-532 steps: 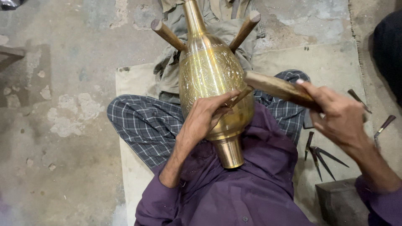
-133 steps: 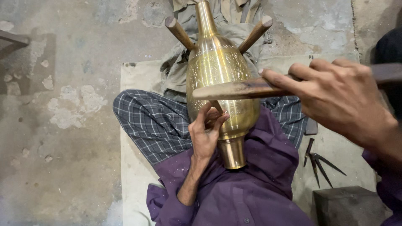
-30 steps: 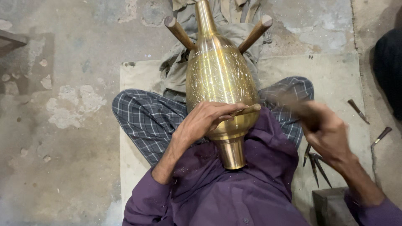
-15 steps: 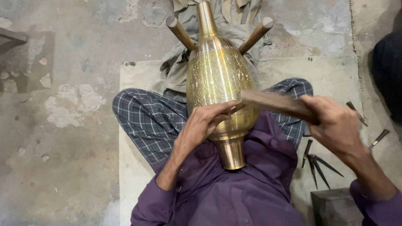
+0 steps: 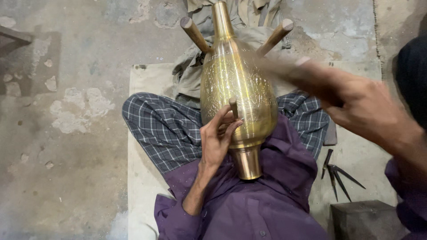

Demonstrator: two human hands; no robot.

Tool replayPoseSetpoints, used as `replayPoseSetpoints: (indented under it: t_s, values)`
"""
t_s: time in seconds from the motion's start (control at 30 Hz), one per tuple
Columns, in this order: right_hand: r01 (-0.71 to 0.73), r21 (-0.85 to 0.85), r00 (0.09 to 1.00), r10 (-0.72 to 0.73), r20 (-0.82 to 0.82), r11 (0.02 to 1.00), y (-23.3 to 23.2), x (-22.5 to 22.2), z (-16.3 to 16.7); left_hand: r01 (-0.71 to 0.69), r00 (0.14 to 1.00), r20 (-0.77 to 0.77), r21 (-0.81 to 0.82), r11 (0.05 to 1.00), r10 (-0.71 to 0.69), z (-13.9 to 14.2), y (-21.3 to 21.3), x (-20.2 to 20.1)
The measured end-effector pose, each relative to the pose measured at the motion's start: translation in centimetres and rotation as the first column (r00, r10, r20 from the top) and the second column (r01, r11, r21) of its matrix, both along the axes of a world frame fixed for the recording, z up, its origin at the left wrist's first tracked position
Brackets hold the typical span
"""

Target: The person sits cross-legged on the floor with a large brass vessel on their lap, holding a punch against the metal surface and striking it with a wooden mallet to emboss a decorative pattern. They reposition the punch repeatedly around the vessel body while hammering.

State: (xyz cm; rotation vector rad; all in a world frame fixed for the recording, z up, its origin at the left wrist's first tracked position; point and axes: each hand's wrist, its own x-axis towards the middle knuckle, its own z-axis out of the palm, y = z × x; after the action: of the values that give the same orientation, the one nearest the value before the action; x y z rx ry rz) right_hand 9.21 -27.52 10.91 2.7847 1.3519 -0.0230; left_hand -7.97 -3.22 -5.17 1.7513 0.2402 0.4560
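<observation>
One engraved brass vase (image 5: 238, 95) lies across the lap (mouth hidden), left hand (image 5: 218, 140) pinching a small chisel (image 5: 233, 108) against its belly, right hand (image 5: 356, 104) blurred above, grip unclear.

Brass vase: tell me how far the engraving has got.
Done: fine engraved pattern covers most of the brass vase body. In hand: the left hand sets a small chisel against the lower body, while the right hand is raised with a blurred wooden mallet. Left: the neck and foot look plain.
</observation>
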Motion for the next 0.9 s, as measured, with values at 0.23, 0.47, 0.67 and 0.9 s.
replayPoseSetpoints:
  t_s: [0.23, 0.47, 0.67, 0.9]
  values:
    - [-0.070, 0.086, 0.997, 0.071, -0.008, 0.994, 2.9, -0.2, 1.8, -0.090, 0.995, 0.040, -0.075, 0.993, 0.093, 0.2, -1.2, -0.6]
    - [-0.111, -0.167, 0.988, 0.127, 0.085, 0.980, 5.3, -0.6, 3.4, -0.145, 0.988, 0.030, -0.132, 0.981, 0.150, 0.0, -1.7, -1.0]
    - [-0.233, -0.180, 0.933, 0.272, 0.236, 0.956, 5.8, -1.4, 4.3, -0.283, 0.958, 0.040, -0.037, 0.958, 0.285, -0.9, -2.7, -1.1]
    - [-0.198, -0.332, 0.922, 0.290, 0.256, 0.922, 6.6, -1.6, 4.4, -0.313, 0.949, 0.004, -0.084, 0.946, 0.314, -1.0, -3.0, -1.5]
